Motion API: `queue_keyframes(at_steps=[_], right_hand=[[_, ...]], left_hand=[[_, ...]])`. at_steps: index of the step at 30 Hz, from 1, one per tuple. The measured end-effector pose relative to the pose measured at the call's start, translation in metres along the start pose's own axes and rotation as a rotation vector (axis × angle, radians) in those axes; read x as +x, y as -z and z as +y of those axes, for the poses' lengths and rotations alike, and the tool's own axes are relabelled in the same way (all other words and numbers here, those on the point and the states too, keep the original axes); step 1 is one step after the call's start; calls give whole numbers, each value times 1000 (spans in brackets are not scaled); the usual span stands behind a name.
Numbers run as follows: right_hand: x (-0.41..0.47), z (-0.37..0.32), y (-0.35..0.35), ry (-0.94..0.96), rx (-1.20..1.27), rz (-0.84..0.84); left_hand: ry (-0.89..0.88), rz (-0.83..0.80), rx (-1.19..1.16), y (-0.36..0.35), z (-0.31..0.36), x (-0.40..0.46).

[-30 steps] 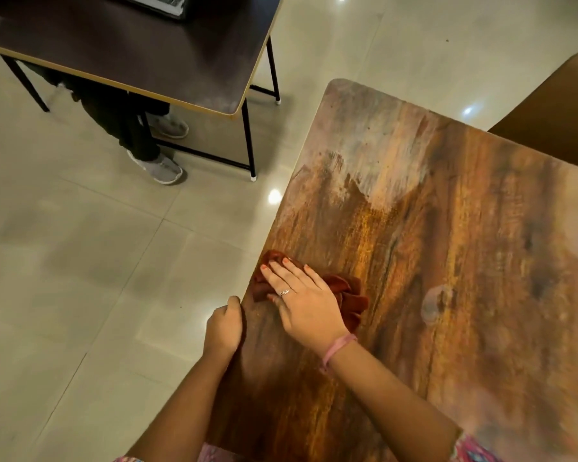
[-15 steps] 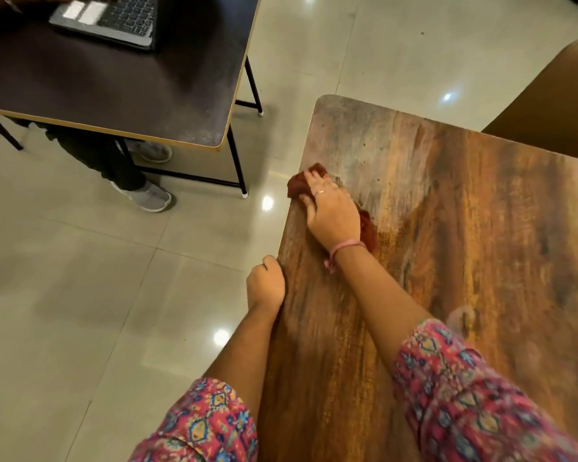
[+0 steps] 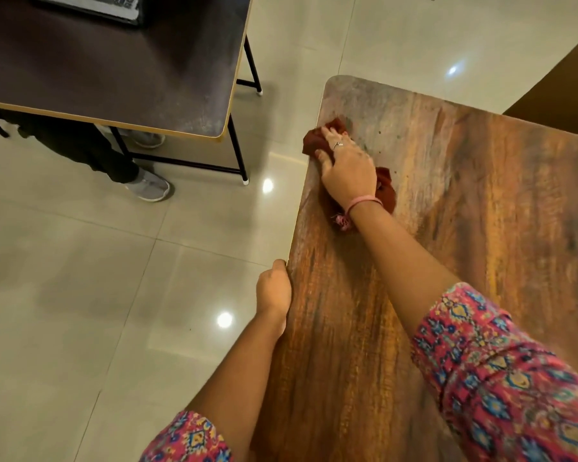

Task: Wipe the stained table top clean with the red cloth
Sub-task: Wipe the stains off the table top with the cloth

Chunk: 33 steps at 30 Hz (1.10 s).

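The right hand (image 3: 347, 168) lies flat on the red cloth (image 3: 317, 138), fingers stretched forward and pressing it down rather than curling round it; a ring shows on one finger and a pink band circles the wrist. The cloth is bunched beneath the palm, one lump sticking out ahead of the fingertips and another behind the heel of the hand by the wrist. It sits on the wooden worktop (image 3: 447, 261), close to the left edge and not far from the rounded far corner.

The left hand (image 3: 274, 288) is nearer the body at that same left edge, its grip narrow, fingers folded over the rim and hidden under it, knuckles up. The two hands are well apart along the edge. Both forearms are bare, with patterned pink sleeves (image 3: 501, 378) bunched above them.

The wood looks pale and hazy around the far corner, with a few small dark specks just beyond the cloth, and a deeper orange-brown nearer the body.

Across a strip of glossy tiled floor (image 3: 97, 295) stands a dark table (image 3: 114, 68) on thin black legs, a laptop (image 3: 107, 5) on its far part. Under it are someone's dark trouser legs and a grey shoe (image 3: 151, 188).
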State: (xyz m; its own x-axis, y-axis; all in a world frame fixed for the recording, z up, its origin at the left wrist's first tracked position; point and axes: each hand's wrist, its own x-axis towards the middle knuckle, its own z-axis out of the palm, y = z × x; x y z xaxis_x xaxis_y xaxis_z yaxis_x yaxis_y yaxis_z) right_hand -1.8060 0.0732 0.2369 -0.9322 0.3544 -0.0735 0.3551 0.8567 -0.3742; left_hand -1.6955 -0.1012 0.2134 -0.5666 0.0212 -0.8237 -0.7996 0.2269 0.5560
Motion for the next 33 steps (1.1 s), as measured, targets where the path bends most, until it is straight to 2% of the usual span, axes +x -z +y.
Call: queue_keyframes(at_steps=[5,9,12,17,25,29,33], right_hand=[[-104,-15,-3,168,37,-114],[-204,-21,-10,218,3,-186],[-231,-17,-9,284,-70,-205],[-161,-10,-6,341,-66,-213],[26,-13,4,23,79,-116],[35,-18,1,9,-1,-126],[-11,-22,-4,42,-28,-91]], left_hand=[[237,-246,-258,20,-9,5],[278,-317,-410,28,-23,4],[272,-309,-431,28,-22,1],[167,-223,-324,24,-13,-6],[-16,-93,76,22,-22,-15],[-35,8,107,18,-25,-16],[-92,112,113,14,-25,-15]])
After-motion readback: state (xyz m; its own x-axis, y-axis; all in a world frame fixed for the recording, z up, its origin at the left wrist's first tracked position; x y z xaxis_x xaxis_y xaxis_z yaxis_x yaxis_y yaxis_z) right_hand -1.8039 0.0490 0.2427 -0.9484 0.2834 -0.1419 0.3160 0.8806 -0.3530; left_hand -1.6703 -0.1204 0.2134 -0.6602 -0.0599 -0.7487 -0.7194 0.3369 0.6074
